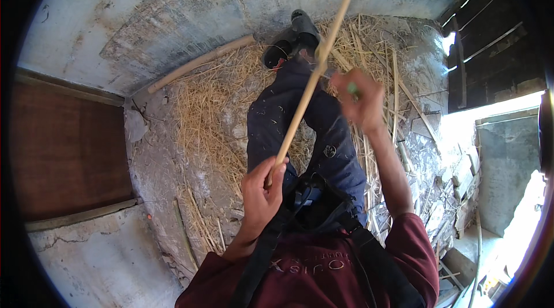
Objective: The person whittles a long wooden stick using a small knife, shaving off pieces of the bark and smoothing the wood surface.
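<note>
A long, pale wooden stick, perhaps split bamboo (304, 98), slants up and away to the right over my legs. My left hand (262, 194) is closed round its near end, thumb along the side. My right hand (361, 100), smeared by motion, is closed on a green-handled tool (352, 90) just right of the stick's middle. A thin, dark part of that tool seems to reach toward the stick; blur hides its shape and whether it touches. A pale curl or sliver (321, 54) shows at the stick there.
My outstretched legs (277, 106) and dark boots (297, 37) lie on a floor strewn with straw-like shavings (202, 109). A thick pole (202, 63) rests along the far wall. Long strips (396, 86) and rubble (456, 187) lie on the right. A brown panel (69, 146) stands left.
</note>
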A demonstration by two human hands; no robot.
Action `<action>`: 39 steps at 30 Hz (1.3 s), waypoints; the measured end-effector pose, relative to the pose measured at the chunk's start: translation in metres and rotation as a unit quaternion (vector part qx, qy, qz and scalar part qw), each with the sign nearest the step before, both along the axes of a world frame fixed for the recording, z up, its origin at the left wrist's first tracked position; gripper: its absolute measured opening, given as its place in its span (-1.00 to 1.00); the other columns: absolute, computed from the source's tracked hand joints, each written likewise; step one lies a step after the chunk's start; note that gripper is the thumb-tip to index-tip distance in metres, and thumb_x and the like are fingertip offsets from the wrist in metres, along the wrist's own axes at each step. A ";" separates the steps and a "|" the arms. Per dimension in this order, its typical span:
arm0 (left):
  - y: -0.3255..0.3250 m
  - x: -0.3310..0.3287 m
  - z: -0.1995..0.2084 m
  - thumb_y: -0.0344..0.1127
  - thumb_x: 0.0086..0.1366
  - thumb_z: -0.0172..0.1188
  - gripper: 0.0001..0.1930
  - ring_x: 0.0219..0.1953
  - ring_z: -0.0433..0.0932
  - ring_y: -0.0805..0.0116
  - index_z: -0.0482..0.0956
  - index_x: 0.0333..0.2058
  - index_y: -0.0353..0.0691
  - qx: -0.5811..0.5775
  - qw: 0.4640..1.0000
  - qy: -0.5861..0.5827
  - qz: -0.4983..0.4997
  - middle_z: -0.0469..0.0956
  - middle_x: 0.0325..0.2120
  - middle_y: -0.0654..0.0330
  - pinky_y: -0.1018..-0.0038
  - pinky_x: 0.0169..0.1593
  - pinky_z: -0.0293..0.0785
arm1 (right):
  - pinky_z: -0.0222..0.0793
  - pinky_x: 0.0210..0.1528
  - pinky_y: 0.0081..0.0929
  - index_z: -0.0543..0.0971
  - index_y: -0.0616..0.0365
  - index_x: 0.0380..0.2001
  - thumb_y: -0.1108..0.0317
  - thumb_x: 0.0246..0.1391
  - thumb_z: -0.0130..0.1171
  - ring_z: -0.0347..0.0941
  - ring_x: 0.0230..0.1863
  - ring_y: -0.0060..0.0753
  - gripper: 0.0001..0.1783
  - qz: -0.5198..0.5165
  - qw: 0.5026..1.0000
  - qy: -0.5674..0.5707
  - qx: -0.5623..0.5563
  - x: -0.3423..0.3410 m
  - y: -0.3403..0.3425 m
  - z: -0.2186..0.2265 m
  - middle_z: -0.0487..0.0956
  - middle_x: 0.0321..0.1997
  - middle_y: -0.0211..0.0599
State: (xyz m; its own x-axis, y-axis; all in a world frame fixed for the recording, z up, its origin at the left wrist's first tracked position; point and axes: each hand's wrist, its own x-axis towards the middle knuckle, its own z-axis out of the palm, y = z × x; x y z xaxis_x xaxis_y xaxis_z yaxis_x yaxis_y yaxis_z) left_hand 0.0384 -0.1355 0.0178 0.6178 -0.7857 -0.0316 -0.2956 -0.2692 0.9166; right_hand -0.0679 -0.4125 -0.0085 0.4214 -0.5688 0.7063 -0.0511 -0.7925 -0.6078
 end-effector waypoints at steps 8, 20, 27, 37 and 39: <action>0.029 0.001 -0.029 -0.35 0.56 0.17 -0.78 -0.58 0.26 0.78 0.70 -0.01 -0.33 0.026 0.988 0.146 -0.049 0.42 -0.56 0.49 0.67 -0.51 0.12 | 0.29 -0.45 -0.37 0.67 0.13 -0.27 0.24 0.29 0.37 0.36 -0.59 -0.45 -0.81 -0.146 0.987 0.050 0.045 -0.011 -0.094 -0.004 0.58 -0.56 -0.25; 0.011 0.022 -0.029 -0.28 0.59 0.14 -0.77 -0.58 0.27 0.78 0.63 0.00 -0.32 0.029 0.963 0.260 -0.064 0.44 -0.51 0.43 0.71 -0.52 0.15 | 0.20 -0.38 -0.61 0.40 0.16 0.30 0.27 0.35 0.34 0.36 -0.47 -0.73 -0.44 0.070 0.886 -0.024 0.457 -0.007 0.008 -0.004 0.62 -0.44 -0.50; -0.001 0.022 -0.019 -0.26 0.58 0.17 -0.75 -0.57 0.37 0.75 0.58 0.04 -0.31 0.057 0.962 0.234 -0.127 0.50 -0.47 0.37 0.70 -0.54 0.29 | 0.33 -0.32 -0.70 0.64 0.26 0.03 0.28 0.33 0.39 0.47 -0.40 -0.75 -0.67 0.162 0.818 -0.076 0.547 -0.001 0.026 -0.018 0.73 -0.26 -0.34; -0.037 0.025 -0.018 -0.25 0.60 0.14 -0.75 -0.56 0.39 0.71 0.57 0.05 -0.31 0.007 0.973 0.195 -0.125 0.54 -0.46 0.35 0.71 -0.53 0.27 | 0.52 -0.10 -0.54 0.58 0.29 0.06 0.29 0.32 0.39 0.64 -0.20 -0.53 -0.62 0.114 0.854 -0.128 0.491 -0.010 0.032 0.011 0.71 -0.16 -0.22; -0.038 0.025 -0.016 -0.24 0.61 0.12 -0.74 -0.57 0.33 0.74 0.56 0.04 -0.33 -0.015 0.962 0.233 -0.142 0.50 -0.48 0.36 0.70 -0.55 0.20 | 0.50 -0.10 -0.54 0.48 0.31 0.18 0.29 0.34 0.37 0.64 -0.20 -0.50 -0.52 0.075 0.886 -0.131 0.440 -0.012 0.039 0.022 0.70 -0.17 -0.21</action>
